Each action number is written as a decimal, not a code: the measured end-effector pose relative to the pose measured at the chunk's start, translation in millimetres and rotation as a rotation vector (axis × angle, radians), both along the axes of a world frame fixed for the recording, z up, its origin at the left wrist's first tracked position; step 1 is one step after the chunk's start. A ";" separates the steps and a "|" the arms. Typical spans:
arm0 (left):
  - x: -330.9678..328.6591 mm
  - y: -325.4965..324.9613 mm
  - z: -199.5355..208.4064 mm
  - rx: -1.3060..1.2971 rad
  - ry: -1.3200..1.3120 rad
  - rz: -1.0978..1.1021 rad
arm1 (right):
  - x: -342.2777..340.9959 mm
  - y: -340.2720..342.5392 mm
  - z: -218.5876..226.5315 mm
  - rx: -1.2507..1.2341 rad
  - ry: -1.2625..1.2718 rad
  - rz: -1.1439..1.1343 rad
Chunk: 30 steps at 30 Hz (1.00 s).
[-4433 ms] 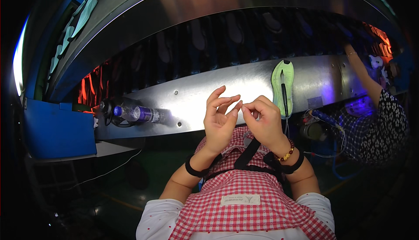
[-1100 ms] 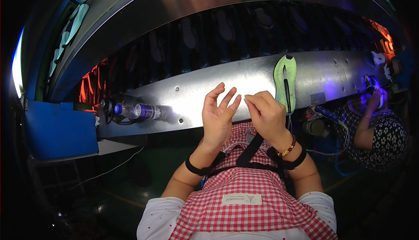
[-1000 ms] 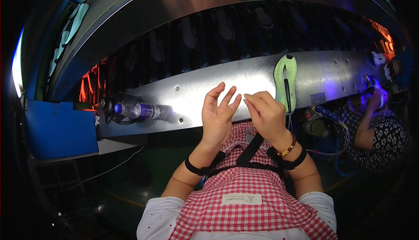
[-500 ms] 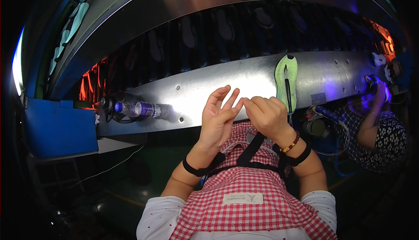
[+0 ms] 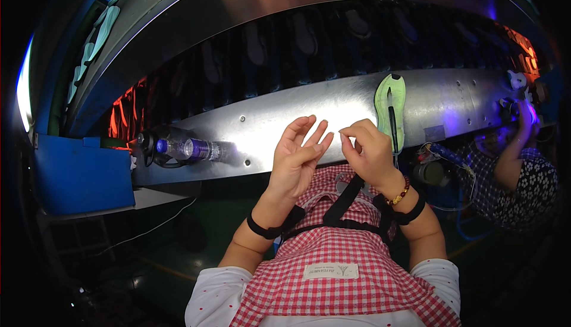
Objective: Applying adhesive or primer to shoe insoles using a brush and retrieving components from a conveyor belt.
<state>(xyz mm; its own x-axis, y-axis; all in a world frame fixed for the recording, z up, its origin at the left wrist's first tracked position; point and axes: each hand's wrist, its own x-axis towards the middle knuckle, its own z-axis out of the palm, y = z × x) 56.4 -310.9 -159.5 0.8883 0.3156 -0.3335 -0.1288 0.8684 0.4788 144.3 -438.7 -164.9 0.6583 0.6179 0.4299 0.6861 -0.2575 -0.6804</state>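
Note:
My left hand (image 5: 295, 163) hovers over the near edge of the steel bench, palm up with the fingers apart and nothing seen in it. Just to its right, my right hand (image 5: 373, 155) is closed, thumb and forefinger curled towards each other; whatever they might pinch is too small to make out. A small gap separates the two hands. Beyond my right hand, a pale green shoe sole (image 5: 382, 104) lies lengthwise across the bench. On the sole rests a slim black-handled tool (image 5: 392, 121), pointed end away from me, its kind unclear.
Plastic bottles (image 5: 199, 149) lie on the left of the steel bench (image 5: 285, 104). Behind it runs a dark row of slots with soles (image 5: 305, 34). A blue box (image 5: 83, 175) stands at far left. At right, a co-worker (image 5: 517, 178) works under violet light near a round container (image 5: 431, 173).
My right hand has drawn off my left hand's fingertips, a little to the right, its fingers still curled. My left hand has barely moved. The co-worker's arm has shifted.

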 end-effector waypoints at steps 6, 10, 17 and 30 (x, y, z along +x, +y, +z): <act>1.4 2.1 -0.5 -0.004 0.019 0.003 | -1.2 -1.1 0.3 0.110 0.144 -0.013; 0.7 1.5 -0.5 0.027 -0.012 0.007 | -0.9 -6.1 -0.8 0.065 0.159 0.056; -3.0 -3.8 -6.5 0.274 -0.093 0.050 | -6.8 -3.8 6.9 0.084 0.302 0.072; -3.2 4.2 0.7 -0.257 -0.399 -0.046 | -12.0 1.1 13.2 0.184 0.483 -0.048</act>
